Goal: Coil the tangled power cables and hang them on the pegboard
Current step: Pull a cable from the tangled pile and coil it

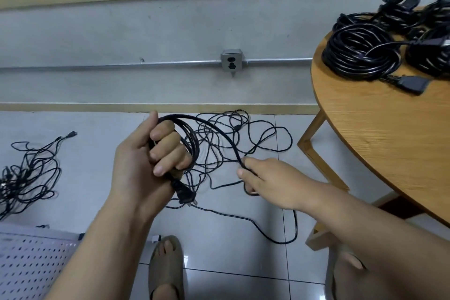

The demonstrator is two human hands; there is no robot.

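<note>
Cable, black, round and rubbery with a dull sheen, is what I have in both hands, held up over the floor. My left hand has its fingers curled tight round a few gathered loops of it, thumb pointing up. The blocky moulded plug with its metal prongs hangs out just under the fist. From the top of that fist a single strand arches across to my right hand, which pinches it between thumb and forefinger with the other fingers curled under. Below that hand the strand drops towards the floor.

Beneath and beyond the hands a loose tangle of thin black cord sprawls in irregular loops over glossy pale-grey tiles. A second knot of cords lies well apart at the left.

On the round wooden table, with its visible grain and slanted legs, I see several wound coils, thick neat rings with plugs sticking out. A white perforated pegboard shows in the lower left corner. On the matte grey wall a square steel socket box sits on a thin metal conduit. A beige foam sandal shows near the bottom edge.
</note>
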